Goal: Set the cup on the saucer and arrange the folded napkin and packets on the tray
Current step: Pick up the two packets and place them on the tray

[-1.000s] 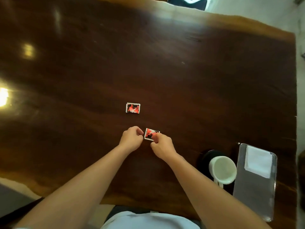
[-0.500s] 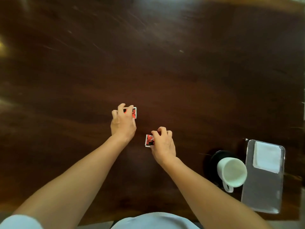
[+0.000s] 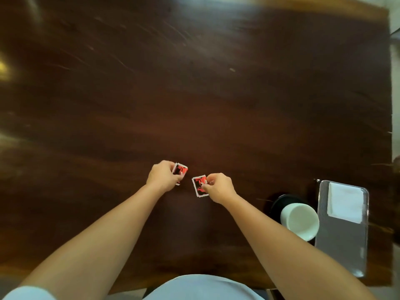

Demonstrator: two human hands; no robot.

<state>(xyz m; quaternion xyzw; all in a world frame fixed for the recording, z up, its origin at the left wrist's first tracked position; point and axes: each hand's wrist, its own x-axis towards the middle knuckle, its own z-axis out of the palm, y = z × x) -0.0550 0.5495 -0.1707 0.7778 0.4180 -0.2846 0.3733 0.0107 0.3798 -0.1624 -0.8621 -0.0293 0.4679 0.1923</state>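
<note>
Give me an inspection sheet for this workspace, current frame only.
Surface: dark wooden table, glossy, with light glare.
Job's things: white cup on black saucer; folded napkin at the far end of the grey tray; left packet and right packet, both off the tray.
Clutter: nothing seen.
Grippers: left hand grips left packet; right hand pinches right packet.
Cables: nothing seen.
Surroundings: pale floor past the table's right edge; light shirt at the bottom.
</note>
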